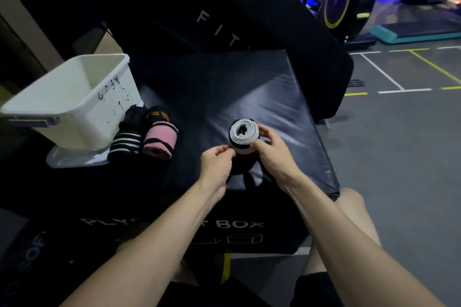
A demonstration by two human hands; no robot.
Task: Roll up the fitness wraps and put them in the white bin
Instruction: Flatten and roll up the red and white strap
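Hands [249, 157] around coiled, soft wrap [244, 132]

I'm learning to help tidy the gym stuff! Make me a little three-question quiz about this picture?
1. True or false: the white bin already has a rolled wrap inside it.
2. Which rolled wrap lies nearest the bin? A) the pink wrap B) the black wrap with white stripes C) the grey-and-white wrap being rolled.
3. Fill in: both the left hand and the right hand are holding the ____ wrap.

Key
1. False: the part of the bin's inside that shows holds no wrap.
2. B: it lies right beside the bin, on the black plyo box.
3. Grey-and-white: the fingers of both hands grip that roll.
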